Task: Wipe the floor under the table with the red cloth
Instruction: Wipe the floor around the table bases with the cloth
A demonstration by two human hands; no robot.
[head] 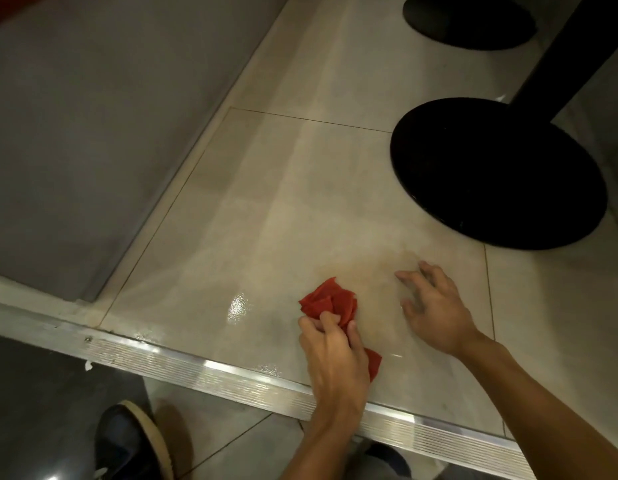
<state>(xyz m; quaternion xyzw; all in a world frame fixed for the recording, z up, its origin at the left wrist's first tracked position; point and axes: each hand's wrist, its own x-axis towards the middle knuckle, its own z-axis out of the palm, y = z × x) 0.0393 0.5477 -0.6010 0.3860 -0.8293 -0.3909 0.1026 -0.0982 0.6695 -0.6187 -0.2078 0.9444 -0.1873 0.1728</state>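
Observation:
The red cloth [330,301] lies crumpled on the pale floor tile [266,209], near the front edge of the raised floor. My left hand [333,355] grips its near part with curled fingers, and a red corner sticks out to the right of that hand. My right hand [435,306] rests flat on the tile to the right of the cloth, fingers spread, holding nothing. A faint brownish smear shows on the tile between the cloth and my right hand.
A round black table base [498,174] with its black post [570,53] stands right of the hands; a second black base [470,19] sits farther back. A grey panel [93,133] walls the left. A ribbed metal step edge [231,375] crosses the front, my shoe [131,441] below it.

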